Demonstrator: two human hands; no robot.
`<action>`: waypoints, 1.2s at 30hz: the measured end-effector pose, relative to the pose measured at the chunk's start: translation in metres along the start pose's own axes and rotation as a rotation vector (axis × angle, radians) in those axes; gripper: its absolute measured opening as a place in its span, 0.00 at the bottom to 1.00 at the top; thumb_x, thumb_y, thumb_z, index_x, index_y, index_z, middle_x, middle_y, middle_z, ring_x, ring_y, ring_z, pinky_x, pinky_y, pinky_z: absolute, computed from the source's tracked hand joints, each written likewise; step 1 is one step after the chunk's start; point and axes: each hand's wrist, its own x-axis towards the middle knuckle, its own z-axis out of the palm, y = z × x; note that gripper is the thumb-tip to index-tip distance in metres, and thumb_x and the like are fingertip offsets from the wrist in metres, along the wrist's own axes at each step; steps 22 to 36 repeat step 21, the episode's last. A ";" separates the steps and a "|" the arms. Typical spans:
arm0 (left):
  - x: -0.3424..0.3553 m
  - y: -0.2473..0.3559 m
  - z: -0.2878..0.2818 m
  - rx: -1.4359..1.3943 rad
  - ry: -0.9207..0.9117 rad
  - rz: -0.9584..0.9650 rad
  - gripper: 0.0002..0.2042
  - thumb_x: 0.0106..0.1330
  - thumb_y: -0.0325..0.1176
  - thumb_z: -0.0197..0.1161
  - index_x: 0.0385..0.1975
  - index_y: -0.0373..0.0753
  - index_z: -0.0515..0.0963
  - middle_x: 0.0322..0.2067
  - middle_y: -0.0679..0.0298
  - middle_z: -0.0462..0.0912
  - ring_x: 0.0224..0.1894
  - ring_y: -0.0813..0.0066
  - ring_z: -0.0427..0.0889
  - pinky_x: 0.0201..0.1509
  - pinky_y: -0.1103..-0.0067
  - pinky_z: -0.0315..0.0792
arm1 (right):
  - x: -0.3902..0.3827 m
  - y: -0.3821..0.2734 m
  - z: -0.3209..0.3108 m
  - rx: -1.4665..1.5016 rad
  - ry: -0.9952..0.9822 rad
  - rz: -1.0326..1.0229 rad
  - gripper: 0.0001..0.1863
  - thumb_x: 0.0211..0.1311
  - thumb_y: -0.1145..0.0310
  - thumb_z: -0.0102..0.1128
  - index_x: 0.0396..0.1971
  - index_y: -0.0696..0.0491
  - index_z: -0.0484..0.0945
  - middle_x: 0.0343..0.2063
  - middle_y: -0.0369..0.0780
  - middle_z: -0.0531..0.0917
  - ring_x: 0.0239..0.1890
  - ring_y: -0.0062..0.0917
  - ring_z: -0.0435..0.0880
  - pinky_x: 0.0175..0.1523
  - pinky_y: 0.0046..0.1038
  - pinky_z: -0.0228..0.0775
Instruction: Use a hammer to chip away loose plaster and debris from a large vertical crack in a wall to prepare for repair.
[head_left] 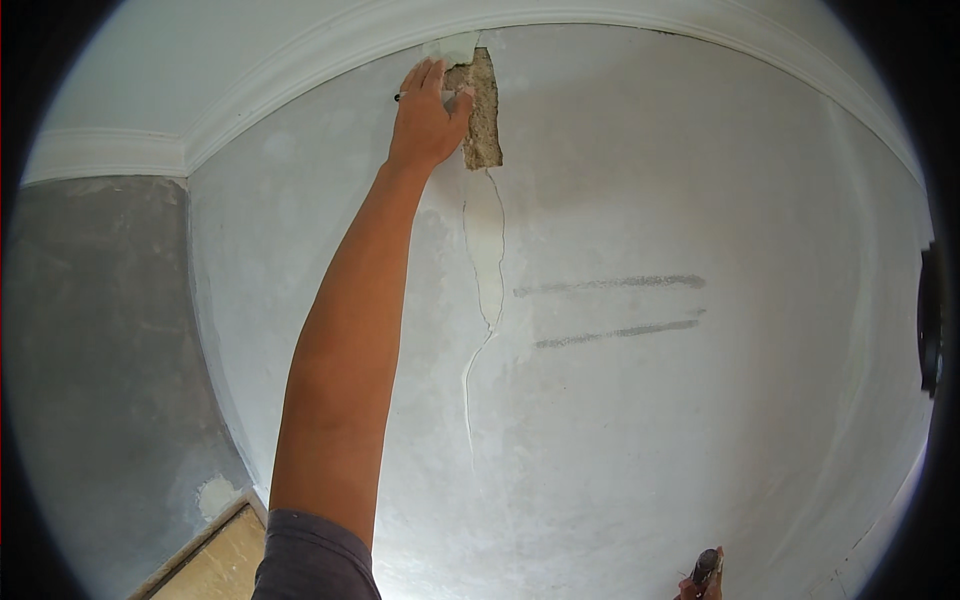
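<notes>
My left hand reaches high up the grey wall, its fingers stretched upward against the surface and its thumb apart. It lies at the left edge of a rough brown patch where the wall coating is gone. Just above the fingers is a pale piece of coating; whether the fingertips press on it I cannot tell. A small dark spot shows beside the hand. At the lower edge, my right hand, mostly cut off, grips a tool with a dark, rounded handle end; the rest of the tool is hidden.
Below the brown patch, cracks outline a pale strip and run on as a thin line. Two dark smudged streaks mark the wall to the right. White moulding borders the top. A wooden-edged panel stands lower left; a dark object is far right.
</notes>
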 end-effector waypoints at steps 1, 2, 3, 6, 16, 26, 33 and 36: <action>-0.001 0.002 0.003 0.080 -0.021 -0.029 0.33 0.74 0.49 0.57 0.71 0.31 0.67 0.74 0.44 0.62 0.78 0.48 0.56 0.80 0.63 0.55 | 0.001 0.000 -0.001 0.001 0.003 0.001 0.27 0.75 0.68 0.58 0.69 0.56 0.63 0.18 0.33 0.72 0.16 0.17 0.70 0.19 0.22 0.63; 0.000 0.003 0.005 0.075 0.003 -0.015 0.33 0.74 0.49 0.57 0.71 0.31 0.67 0.74 0.44 0.62 0.78 0.48 0.56 0.80 0.63 0.55 | 0.000 0.001 -0.002 -0.019 0.025 -0.013 0.25 0.76 0.68 0.57 0.67 0.56 0.65 0.18 0.32 0.72 0.16 0.17 0.70 0.19 0.22 0.63; 0.002 0.005 0.008 0.135 -0.028 -0.027 0.34 0.75 0.51 0.55 0.72 0.31 0.64 0.75 0.44 0.60 0.79 0.48 0.54 0.80 0.63 0.54 | -0.001 0.002 -0.003 -0.039 0.047 -0.025 0.22 0.76 0.68 0.57 0.65 0.56 0.67 0.18 0.32 0.72 0.16 0.17 0.70 0.19 0.22 0.63; 0.006 0.007 0.009 0.204 -0.081 -0.040 0.36 0.76 0.53 0.52 0.74 0.29 0.61 0.76 0.44 0.58 0.79 0.48 0.52 0.81 0.63 0.51 | 0.000 0.007 -0.006 0.001 -0.006 0.018 0.20 0.76 0.68 0.57 0.62 0.57 0.68 0.17 0.32 0.71 0.15 0.17 0.69 0.19 0.22 0.63; 0.034 -0.018 0.026 0.459 -0.235 -0.060 0.44 0.73 0.63 0.47 0.78 0.33 0.52 0.80 0.53 0.49 0.82 0.54 0.44 0.83 0.59 0.44 | -0.010 -0.002 -0.003 -0.015 -0.013 0.025 0.35 0.72 0.75 0.53 0.77 0.50 0.56 0.25 0.34 0.73 0.16 0.15 0.69 0.20 0.21 0.65; 0.061 -0.086 -0.019 0.669 -0.440 0.281 0.26 0.82 0.44 0.41 0.48 0.24 0.80 0.46 0.40 0.86 0.50 0.49 0.86 0.55 0.58 0.81 | -0.025 -0.018 -0.014 -0.006 0.063 0.021 0.37 0.73 0.76 0.52 0.79 0.51 0.52 0.30 0.33 0.73 0.18 0.13 0.70 0.21 0.20 0.66; 0.061 -0.086 -0.019 0.669 -0.440 0.281 0.26 0.82 0.44 0.41 0.48 0.24 0.80 0.46 0.40 0.86 0.50 0.49 0.86 0.55 0.58 0.81 | -0.025 -0.018 -0.014 -0.006 0.063 0.021 0.37 0.73 0.76 0.52 0.79 0.51 0.52 0.30 0.33 0.73 0.18 0.13 0.70 0.21 0.20 0.66; 0.061 -0.086 -0.019 0.669 -0.440 0.281 0.26 0.82 0.44 0.41 0.48 0.24 0.80 0.46 0.40 0.86 0.50 0.49 0.86 0.55 0.58 0.81 | -0.025 -0.018 -0.014 -0.006 0.063 0.021 0.37 0.73 0.76 0.52 0.79 0.51 0.52 0.30 0.33 0.73 0.18 0.13 0.70 0.21 0.20 0.66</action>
